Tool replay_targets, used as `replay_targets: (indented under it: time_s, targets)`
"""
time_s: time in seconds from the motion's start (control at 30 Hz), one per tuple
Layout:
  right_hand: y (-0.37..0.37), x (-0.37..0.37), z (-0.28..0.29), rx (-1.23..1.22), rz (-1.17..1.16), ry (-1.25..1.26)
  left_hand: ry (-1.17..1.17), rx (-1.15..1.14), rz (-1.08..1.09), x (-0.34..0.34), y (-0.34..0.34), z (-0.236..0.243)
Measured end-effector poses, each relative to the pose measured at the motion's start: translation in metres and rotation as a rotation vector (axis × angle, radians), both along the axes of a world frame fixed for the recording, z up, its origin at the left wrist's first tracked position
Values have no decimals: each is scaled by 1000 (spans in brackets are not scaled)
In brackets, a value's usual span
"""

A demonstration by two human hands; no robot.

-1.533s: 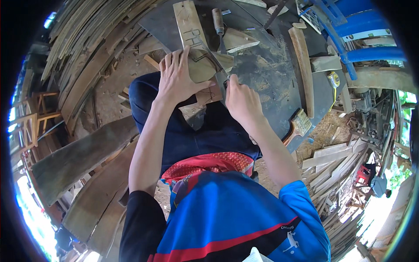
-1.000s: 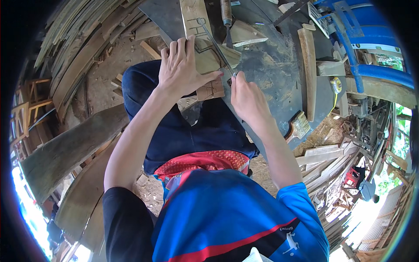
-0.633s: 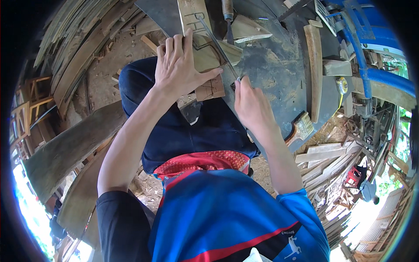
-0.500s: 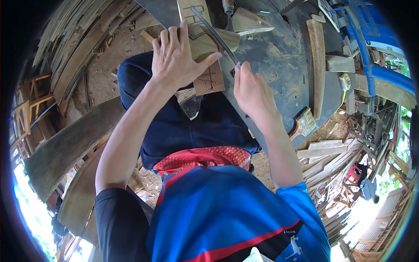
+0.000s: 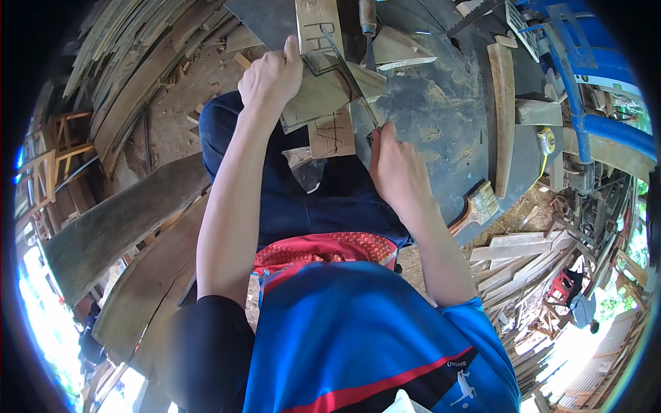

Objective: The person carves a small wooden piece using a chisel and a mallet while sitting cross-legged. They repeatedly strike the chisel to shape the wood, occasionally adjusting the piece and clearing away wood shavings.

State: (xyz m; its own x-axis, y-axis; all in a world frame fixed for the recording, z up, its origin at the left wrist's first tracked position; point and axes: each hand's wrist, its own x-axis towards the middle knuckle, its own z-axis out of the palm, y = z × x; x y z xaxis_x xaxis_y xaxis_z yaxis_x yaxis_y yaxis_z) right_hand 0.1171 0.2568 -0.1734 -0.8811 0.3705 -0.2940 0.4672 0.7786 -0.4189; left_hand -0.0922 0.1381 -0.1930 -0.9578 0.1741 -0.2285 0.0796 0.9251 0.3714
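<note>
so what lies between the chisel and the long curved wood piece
In the head view, a wedge-shaped wood offcut lies beside the chisel; past it, dark tabletop dusted with sawdust reaches to the long curved wood piece.

Left hand [image 5: 270, 77] loosely bunched, one digit pointing forward; right hand [image 5: 399, 162] clenched, both forearms [image 5: 233, 199] extended ahead.

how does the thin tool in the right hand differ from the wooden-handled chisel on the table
The thin tool is gripped in the right hand; the chisel lies with no hand on it. The thin tool's tip points up and left in the picture; the chisel's blade points down. The chisel's wooden handle shows; the thin tool's near end is hidden in the hand. Both have dark blades.
</note>
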Motion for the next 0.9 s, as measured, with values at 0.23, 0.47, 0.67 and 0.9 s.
replay_targets:
  time_s: [0.23,0.47,0.67,0.9]
  targets:
    - [1,-3,-4,-1,20,19,147,-82,-89,-7,8,-8]
    - [-1,-9,-5,22,15,52,175,-76,-178,-12,11,-10]
    - [5,-20,-7,-10,8,50,152,-69,-225,-19,13,-14]
    - [1,1,-5,-48,-24,3,102,-91,-231,-25,14,-14]
